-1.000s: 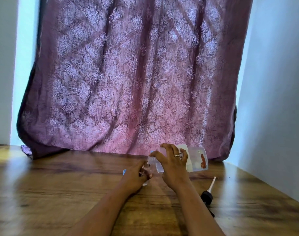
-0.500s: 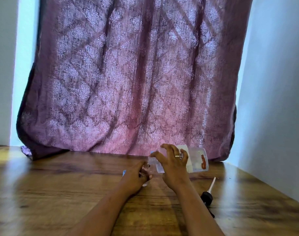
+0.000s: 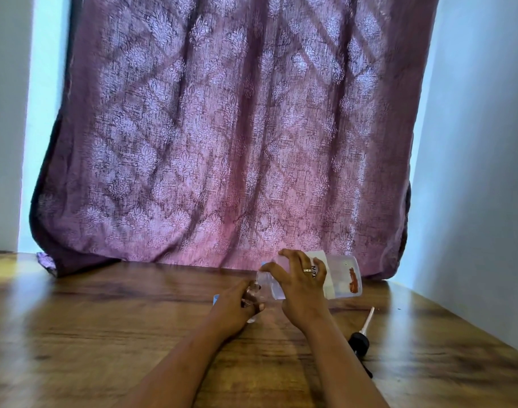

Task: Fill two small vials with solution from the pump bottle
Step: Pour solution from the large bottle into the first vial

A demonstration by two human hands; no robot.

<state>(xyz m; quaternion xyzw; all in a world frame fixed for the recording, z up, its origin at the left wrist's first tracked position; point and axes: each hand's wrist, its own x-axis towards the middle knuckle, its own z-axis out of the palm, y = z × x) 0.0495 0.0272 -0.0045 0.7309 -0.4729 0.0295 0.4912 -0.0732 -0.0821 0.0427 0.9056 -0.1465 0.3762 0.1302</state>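
Clear pump bottle (image 3: 340,279), one, gripped by right hand (image 3: 302,293): long axis near horizontal above wooden table (image 3: 104,334), neck pointing left at one vial (image 3: 251,319) pinched in left hand (image 3: 237,307); one detached pump (image 3: 360,340) lies right.

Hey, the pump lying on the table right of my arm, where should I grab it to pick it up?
Pinch the pump by its black collar, from above, fingers on either side. It lies flat on the table, and the collar is its thickest part; the thin tube pointing away from you is probably flimsy and wet.
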